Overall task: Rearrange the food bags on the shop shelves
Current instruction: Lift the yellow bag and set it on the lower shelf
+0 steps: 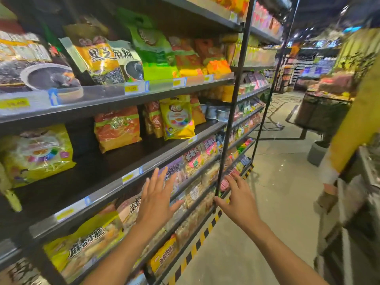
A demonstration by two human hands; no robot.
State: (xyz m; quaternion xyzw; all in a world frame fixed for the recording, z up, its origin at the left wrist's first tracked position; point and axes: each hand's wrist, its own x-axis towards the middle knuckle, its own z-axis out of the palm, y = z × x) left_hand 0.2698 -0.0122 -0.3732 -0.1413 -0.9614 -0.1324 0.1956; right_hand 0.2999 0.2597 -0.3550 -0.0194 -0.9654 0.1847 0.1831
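Both hands empty, fingers spread wide: left hand [157, 200] nearer the upright yellow cereal bag [177, 118], up and ahead; right hand [239, 199] beside it.

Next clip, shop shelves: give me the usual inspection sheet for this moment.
Surface: dark metal shelves with yellow price tags; the middle shelf has bare gaps.
Job's things: yellow bag and orange bag upright on the middle shelf; black sesame bags above.
Clutter: nothing seen.
Hands: left hand and right hand open, fingers spread, holding nothing.
Cables: nothing seen.
Surroundings: aisle floor, striped edge tape, another person's sleeve at right.
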